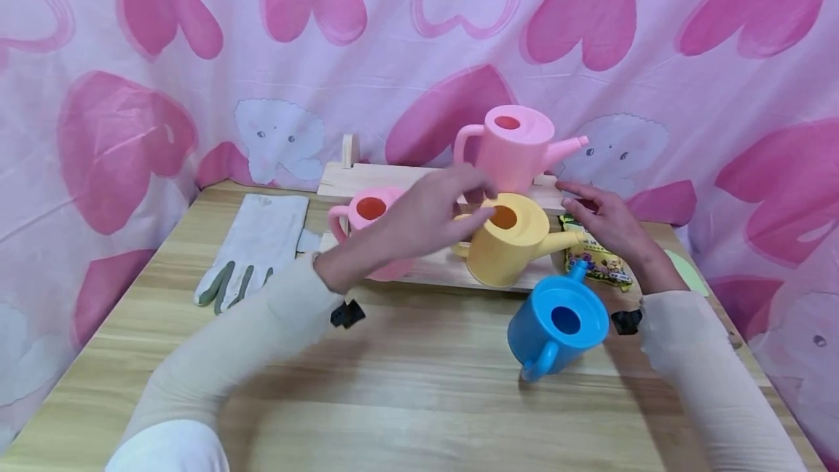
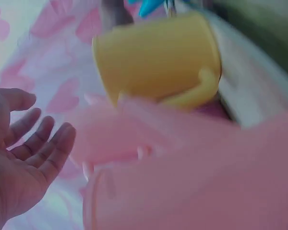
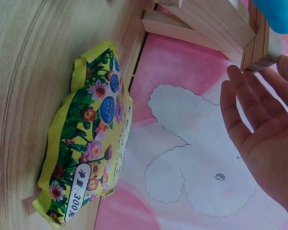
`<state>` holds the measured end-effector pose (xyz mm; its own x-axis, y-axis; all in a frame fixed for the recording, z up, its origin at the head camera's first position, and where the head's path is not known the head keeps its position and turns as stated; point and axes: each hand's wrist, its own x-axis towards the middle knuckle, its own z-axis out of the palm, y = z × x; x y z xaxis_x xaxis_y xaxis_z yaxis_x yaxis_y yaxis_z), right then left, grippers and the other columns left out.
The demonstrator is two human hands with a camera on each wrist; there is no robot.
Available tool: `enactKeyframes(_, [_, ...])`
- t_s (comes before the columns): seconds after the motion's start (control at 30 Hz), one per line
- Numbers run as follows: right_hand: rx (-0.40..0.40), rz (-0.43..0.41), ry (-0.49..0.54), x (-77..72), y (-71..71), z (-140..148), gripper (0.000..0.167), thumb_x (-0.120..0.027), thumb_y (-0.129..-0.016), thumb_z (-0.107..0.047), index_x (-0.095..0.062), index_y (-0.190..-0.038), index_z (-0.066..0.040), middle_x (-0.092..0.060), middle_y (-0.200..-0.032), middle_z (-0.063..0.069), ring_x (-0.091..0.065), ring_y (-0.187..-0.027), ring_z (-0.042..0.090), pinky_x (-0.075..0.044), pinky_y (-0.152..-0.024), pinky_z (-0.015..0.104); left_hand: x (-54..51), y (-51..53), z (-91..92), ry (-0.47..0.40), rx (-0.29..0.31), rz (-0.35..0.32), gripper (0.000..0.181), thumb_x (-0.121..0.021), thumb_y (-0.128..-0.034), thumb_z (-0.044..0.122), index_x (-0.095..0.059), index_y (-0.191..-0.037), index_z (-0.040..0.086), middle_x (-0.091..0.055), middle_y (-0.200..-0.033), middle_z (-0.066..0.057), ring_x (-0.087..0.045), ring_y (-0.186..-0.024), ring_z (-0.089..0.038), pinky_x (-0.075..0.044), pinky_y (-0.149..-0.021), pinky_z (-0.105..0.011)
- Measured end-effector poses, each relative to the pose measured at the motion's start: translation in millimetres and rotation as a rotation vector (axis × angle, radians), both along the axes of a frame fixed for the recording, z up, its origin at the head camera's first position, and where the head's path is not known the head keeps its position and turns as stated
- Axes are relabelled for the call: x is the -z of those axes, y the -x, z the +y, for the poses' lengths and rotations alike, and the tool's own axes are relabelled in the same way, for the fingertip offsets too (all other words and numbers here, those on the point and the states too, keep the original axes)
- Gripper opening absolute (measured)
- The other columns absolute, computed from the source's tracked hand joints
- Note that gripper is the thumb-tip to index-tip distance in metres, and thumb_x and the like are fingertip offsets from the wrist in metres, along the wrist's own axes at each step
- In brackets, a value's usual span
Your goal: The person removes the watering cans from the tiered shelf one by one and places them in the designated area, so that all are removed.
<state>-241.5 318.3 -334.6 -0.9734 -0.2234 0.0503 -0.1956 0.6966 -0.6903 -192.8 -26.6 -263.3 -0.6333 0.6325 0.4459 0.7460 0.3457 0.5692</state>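
Note:
My left hand (image 1: 435, 211), blurred, hovers over the shelf between a lower pink watering can (image 1: 387, 269) and a yellow watering can (image 1: 501, 257). In the left wrist view its fingers (image 2: 55, 151) are loosely bent and hold nothing. My right hand (image 1: 606, 221) is at the right end of the wooden shelf (image 1: 367, 177); its fingertips appear to touch the board's end (image 3: 264, 55) in the right wrist view. Another pink watering can (image 1: 514, 155) stands on the upper board. A blue watering can (image 1: 557, 326) stands on the table, its spout pointing away.
A yellow flower-printed packet (image 1: 599, 257) lies under my right hand. White gloves with green-grey fingers (image 1: 262, 239) lie left of the shelf. A pale green flat object (image 1: 687, 273) lies at the table's right edge. A pink heart-patterned curtain (image 1: 406, 57) hangs behind.

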Motion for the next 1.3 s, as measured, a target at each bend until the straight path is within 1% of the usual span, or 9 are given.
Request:
enactKeyframes(0.23, [0.005, 0.004, 0.003, 2.4, 0.2, 1.9, 0.062, -0.055, -0.105, -0.048, -0.041, -0.159, -0.021, -0.039, -0.16, 0.016, -0.046, -0.135, 0.046, -0.048, -0.101, 0.062, -16.6, 41.3, -1.4, -0.002, -0.098, 0.016, 0.024, -0.067, -0.0992, 0.013, -0.065, -0.119, 0.0, -0.065, -0.11, -0.01, -0.06, -0.099, -0.019, -0.054, -0.085, -0.029])
enactKeyframes(0.43, [0.009, -0.003, 0.0, 0.7, 1.2, 1.3, 0.064, -0.055, -0.104, -0.05, -0.042, -0.159, -0.02, -0.04, -0.159, 0.018, -0.047, -0.135, 0.047, -0.048, -0.1, 0.063, -24.5, 60.6, -0.8, 0.052, -0.227, 0.012, 0.039, -0.067, -0.0994, 0.015, -0.061, -0.135, 0.0, -0.062, -0.119, -0.013, -0.055, -0.104, -0.024, -0.047, -0.089, -0.026])
enactKeyframes(0.53, [0.009, -0.006, 0.001, 0.0, 1.4, 1.0, 0.064, -0.055, -0.104, -0.049, -0.042, -0.159, -0.019, -0.04, -0.159, 0.018, -0.047, -0.134, 0.047, -0.048, -0.1, 0.063, -27.1, 69.2, 1.8, 0.089, -0.264, -0.014, 0.044, -0.064, -0.1012, 0.016, -0.056, -0.142, 0.0, -0.062, -0.124, -0.014, -0.055, -0.111, -0.027, -0.045, -0.098, -0.027])
enactKeyframes(0.63, [0.008, -0.011, 0.009, 0.1, 1.0, 1.3, 0.063, -0.055, -0.105, -0.049, -0.041, -0.159, -0.019, -0.04, -0.159, 0.018, -0.047, -0.134, 0.047, -0.048, -0.101, 0.063, -29.3, 76.6, 5.5, 0.147, -0.281, -0.031, 0.044, -0.06, -0.1036, 0.017, -0.054, -0.144, -0.001, -0.062, -0.116, -0.012, -0.056, -0.109, -0.025, -0.044, -0.103, -0.028])
enactKeyframes(0.73, [0.012, -0.012, 0.015, 0.6, 0.5, 2.0, 0.064, -0.056, -0.104, -0.049, -0.041, -0.159, -0.021, -0.04, -0.159, 0.017, -0.048, -0.134, 0.046, -0.047, -0.101, 0.063, -30.9, 81.9, 10.0, 0.201, -0.293, -0.043, 0.035, -0.055, -0.1054, 0.017, -0.058, -0.136, 0.001, -0.06, -0.102, -0.011, -0.057, -0.099, -0.024, -0.047, -0.097, -0.029])
enactKeyframes(0.87, [0.015, -0.009, 0.014, 1.2, 0.7, 2.5, 0.064, -0.055, -0.104, -0.05, -0.041, -0.159, -0.022, -0.039, -0.16, 0.015, -0.048, -0.134, 0.046, -0.048, -0.101, 0.062, -31.5, 85.6, 15.2, 0.234, -0.313, -0.078, 0.032, -0.052, -0.107, 0.017, -0.058, -0.133, 0.001, -0.061, -0.105, -0.011, -0.057, -0.098, -0.024, -0.048, -0.093, -0.028])
enactKeyframes(0.97, [0.016, -0.01, 0.011, 1.6, 0.7, 2.5, 0.063, -0.055, -0.104, -0.051, -0.041, -0.159, -0.023, -0.039, -0.16, 0.015, -0.048, -0.134, 0.046, -0.048, -0.101, 0.062, -31.5, 86.4, 17.3, 0.244, -0.322, -0.096, 0.035, -0.051, -0.1077, 0.016, -0.056, -0.138, 0.001, -0.062, -0.113, -0.009, -0.057, -0.102, -0.022, -0.047, -0.094, -0.027])
enactKeyframes(1.17, [0.021, -0.013, 0.012, 1.7, -0.7, 2.1, 0.064, -0.055, -0.103, -0.052, -0.04, -0.16, -0.024, -0.039, -0.16, 0.015, -0.048, -0.134, 0.046, -0.047, -0.101, 0.063, -30.3, 86.9, 17.5, 0.244, -0.318, -0.118, 0.027, -0.051, -0.1063, 0.01, -0.061, -0.13, 0.002, -0.063, -0.107, -0.008, -0.057, -0.095, -0.021, -0.048, -0.086, -0.026])
enactKeyframes(1.3, [0.017, -0.012, 0.016, 1.3, -1.8, 1.7, 0.064, -0.055, -0.104, -0.051, -0.041, -0.159, -0.024, -0.039, -0.16, 0.015, -0.048, -0.134, 0.046, -0.047, -0.101, 0.063, -29.3, 87.9, 16.4, 0.236, -0.323, -0.132, 0.022, -0.053, -0.106, 0.009, -0.063, -0.125, 0.003, -0.063, -0.106, -0.007, -0.057, -0.095, -0.021, -0.048, -0.086, -0.026])
